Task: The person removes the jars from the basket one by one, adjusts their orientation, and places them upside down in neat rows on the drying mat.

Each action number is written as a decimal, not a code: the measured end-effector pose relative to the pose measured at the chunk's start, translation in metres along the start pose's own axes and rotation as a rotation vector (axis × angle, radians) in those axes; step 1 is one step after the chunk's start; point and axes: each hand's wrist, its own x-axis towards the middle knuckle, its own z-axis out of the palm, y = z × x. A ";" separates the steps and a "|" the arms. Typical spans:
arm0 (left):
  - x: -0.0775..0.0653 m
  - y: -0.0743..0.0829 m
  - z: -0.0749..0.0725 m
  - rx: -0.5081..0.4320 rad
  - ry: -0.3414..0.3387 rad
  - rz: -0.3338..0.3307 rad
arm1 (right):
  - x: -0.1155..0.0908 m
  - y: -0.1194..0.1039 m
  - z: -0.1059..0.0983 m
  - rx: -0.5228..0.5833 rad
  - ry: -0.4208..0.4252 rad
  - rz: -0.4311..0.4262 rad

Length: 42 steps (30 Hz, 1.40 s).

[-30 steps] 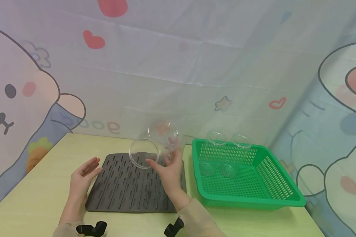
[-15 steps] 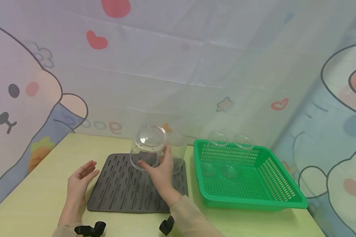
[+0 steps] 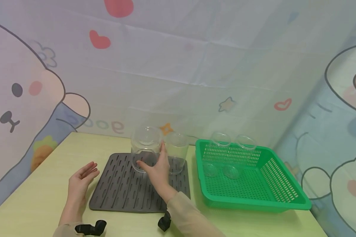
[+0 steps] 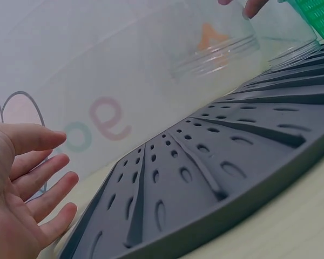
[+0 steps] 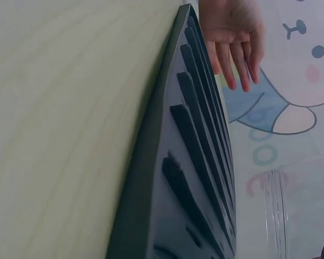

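Observation:
My right hand (image 3: 158,172) grips a clear plastic cup (image 3: 145,140), thumb on the near side and fingers round its right. The cup is upside down; in the left wrist view its ridged rim (image 4: 216,58) hangs a little above the dark grey ridged mat (image 3: 121,200). Just right of it, a second clear cup (image 3: 178,144) stands upside down on the mat. Beside the mat's left edge my left hand (image 3: 80,182) is held up with relaxed fingers, touching nothing. In the right wrist view the held cup (image 5: 308,205) shows only partly.
To the right of the mat sits a green plastic basket (image 3: 255,203) with slotted walls. Two more clear cups (image 3: 221,140) stand mouth up at its back left. A printed cloth (image 3: 181,65) hangs behind the pale wooden table (image 3: 26,200).
My right hand has moved left, away from the second cup, and turned the held cup from tilted to upside-down upright, lowering it toward the mat. The left hand has stayed nearly still.

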 end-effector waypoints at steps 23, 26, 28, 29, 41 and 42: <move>-0.001 0.001 0.002 0.026 0.001 -0.033 | 0.003 0.018 0.009 -0.083 -0.055 0.116; -0.001 0.001 0.002 0.023 0.001 -0.038 | 0.003 0.019 0.010 -0.098 -0.048 0.123; -0.001 0.000 0.002 0.021 0.001 -0.039 | 0.003 0.021 0.012 -0.114 -0.046 0.122; -0.001 0.000 0.002 0.021 0.003 -0.039 | 0.004 0.021 0.013 -0.119 -0.045 0.122; -0.001 0.002 0.004 0.022 0.019 -0.037 | 0.005 0.019 0.016 -0.124 -0.059 0.123; -0.001 0.002 0.004 0.021 0.020 -0.038 | 0.005 0.019 0.017 -0.124 -0.060 0.125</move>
